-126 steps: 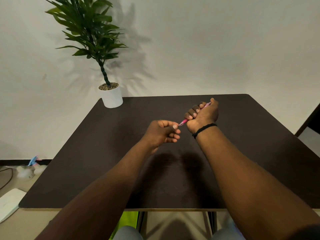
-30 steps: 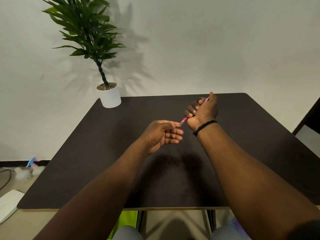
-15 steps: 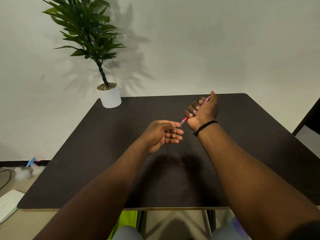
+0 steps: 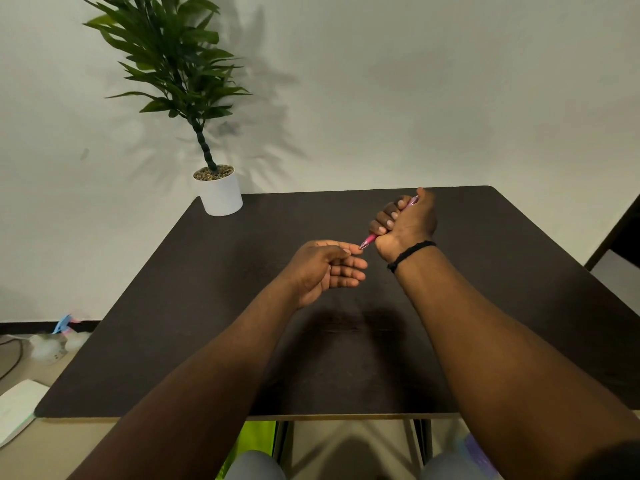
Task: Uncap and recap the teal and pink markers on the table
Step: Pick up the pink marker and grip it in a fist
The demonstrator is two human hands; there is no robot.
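My right hand [image 4: 410, 221] is closed in a fist round the pink marker [image 4: 368, 240] and holds it above the dark table [image 4: 207, 306]. The marker slants down and to the left, its pink lower end sticking out below the fist. My left hand [image 4: 325, 268] hovers just left of it, palm turned up and fingers loosely spread. Its thumb and forefinger tips touch the marker's lower end. I see nothing lying in that palm. No teal marker is in view.
A potted plant in a white pot [image 4: 221, 194] stands at the table's far left corner. A black band [image 4: 410, 252] circles my right wrist. On the floor to the left lie a white flat object [image 4: 15, 407] and some small clutter [image 4: 57, 341].
Since 4.2 s ago my left hand's fingers have uncurled from a tight pinch to a loose spread. In the last second both hands have barely moved.
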